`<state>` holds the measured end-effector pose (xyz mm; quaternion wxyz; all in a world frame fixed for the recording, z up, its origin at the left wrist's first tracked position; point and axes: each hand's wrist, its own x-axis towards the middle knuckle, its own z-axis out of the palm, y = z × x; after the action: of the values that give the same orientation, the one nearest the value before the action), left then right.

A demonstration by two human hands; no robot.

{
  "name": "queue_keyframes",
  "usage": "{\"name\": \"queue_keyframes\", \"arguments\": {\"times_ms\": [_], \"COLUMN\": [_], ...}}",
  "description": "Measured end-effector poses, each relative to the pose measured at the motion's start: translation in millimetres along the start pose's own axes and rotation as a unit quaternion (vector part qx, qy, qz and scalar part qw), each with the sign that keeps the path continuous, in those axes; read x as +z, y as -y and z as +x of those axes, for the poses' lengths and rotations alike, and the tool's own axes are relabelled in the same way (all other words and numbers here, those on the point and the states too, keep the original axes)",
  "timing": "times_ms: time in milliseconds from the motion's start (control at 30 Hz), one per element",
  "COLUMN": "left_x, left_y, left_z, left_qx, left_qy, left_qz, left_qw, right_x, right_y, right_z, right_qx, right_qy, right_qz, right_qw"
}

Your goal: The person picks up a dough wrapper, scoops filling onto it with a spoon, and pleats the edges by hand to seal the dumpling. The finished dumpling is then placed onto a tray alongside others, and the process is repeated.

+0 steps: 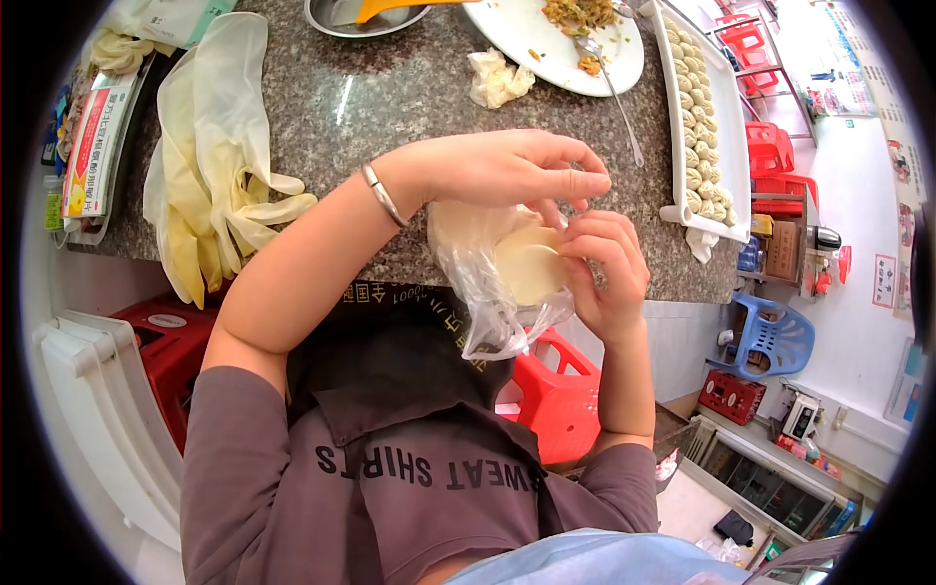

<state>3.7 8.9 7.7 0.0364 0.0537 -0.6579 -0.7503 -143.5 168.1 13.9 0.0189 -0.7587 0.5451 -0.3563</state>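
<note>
One pale dough disc [534, 275] lay against the plastic bag [490, 327] — right hand [609, 265] nearer, at the bag's right; left hand [517, 174] over its far side — whether either gripped, I couldn't tell.

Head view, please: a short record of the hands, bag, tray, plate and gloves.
Left hand: over the clear plastic bag; grip unclear
Right hand: fingertips at the edge of the pale round sheets
Bag contents: the round sheets
Tray: white, holding rows of pleated dumplings
Plate: white, bearing filling and a metal spoon
Gloves: pale, partly over the table edge
</note>
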Motion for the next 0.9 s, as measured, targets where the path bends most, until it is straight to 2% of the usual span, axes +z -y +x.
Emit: {"name": "queue_keyframes", "arguments": {"times_ms": [67,167,233,267,300,367,500,533,567,600,633,700,733,767,800,833,867,900], "left_x": [-0.7,-2.9,-2.4,-1.5,0.6,-0.2,-0.8,-1.0,-1.4,1.9,3.1,1.9,0.6,-0.9,-1.1,-1.8,-2.2,-5.1], "left_y": [3.4,10.2,2.9,6.0,11.1,14.7,5.5,4.7,2.6,-7.8,-8.1,-1.2,2.0,3.9,2.7,2.3,5.5,9.0], "left_z": [1.5,2.3,-2.5,-2.9,-2.6,-2.0,0.5,3.7,6.3,2.6,2.1,3.4,5.0,5.1,4.3,4.1,7.6,8.3], "left_qx": [-0.001,0.052,0.033,0.035,0.072,0.112,0.079,0.086,0.09,0.101,0.102,0.194,0.168,0.172,0.134,0.095,0.084,0.09], "left_qy": [0.001,0.027,0.036,0.035,0.025,0.014,0.035,0.001,-0.032,-0.057,-0.053,-0.024,-0.072,-0.074,-0.13,-0.185,-0.226,-0.228], "left_qz": [0.012,0.027,0.117,0.12,0.179,0.243,0.188,0.067,-0.055,-0.122,-0.116,-0.116,-0.083,-0.078,-0.11,-0.144,-0.162,-0.159], "left_qw": [1.0,0.998,0.992,0.992,0.981,0.964,0.978,0.994,0.994,0.986,0.987,0.974,0.98,0.979,0.976,0.967,0.957,0.956], "right_x": [-0.9,-2.6,-7.4,-9.3,-9.4,-8.7,-23.6,-26.8,-27.6,-27.4,-26.4,-23.3,-22.6,-21.5,-20.6,-17.1,-12.5,-9.3], "right_y": [-2.9,-6.4,-7.3,-7.2,-5.9,-3.3,1.4,3.1,2.0,0.4,-1.9,-10.2,-17.2,-26.4,-45.6,-65.5,-85.0,-98.3], "right_z": [-2.0,-6.9,-10.5,-11.6,-14.0,-17.7,0.8,10.4,17.2,23.5,29.5,40.9,47.2,54.2,58.5,60.6,61.4,61.8], "right_qx": [-0.008,-0.009,-0.014,-0.021,-0.024,0.009,0.005,0.006,0.004,0.018,0.032,0.039,0.042,0.045,0.077,0.07,0.12,0.168], "right_qy": [-0.002,-0.014,-0.018,-0.022,-0.023,-0.111,-0.196,-0.184,-0.189,-0.161,-0.132,-0.141,-0.136,-0.129,-0.123,-0.123,-0.094,-0.066], "right_qz": [0.062,0.073,0.091,0.109,0.107,0.241,0.289,0.231,0.227,0.16,0.092,0.091,0.086,0.082,0.086,0.086,-0.028,-0.14], "right_qw": [0.998,0.997,0.996,0.994,0.994,0.964,0.937,0.955,0.955,0.974,0.986,0.985,0.986,0.987,0.986,0.986,0.988,0.973]}}
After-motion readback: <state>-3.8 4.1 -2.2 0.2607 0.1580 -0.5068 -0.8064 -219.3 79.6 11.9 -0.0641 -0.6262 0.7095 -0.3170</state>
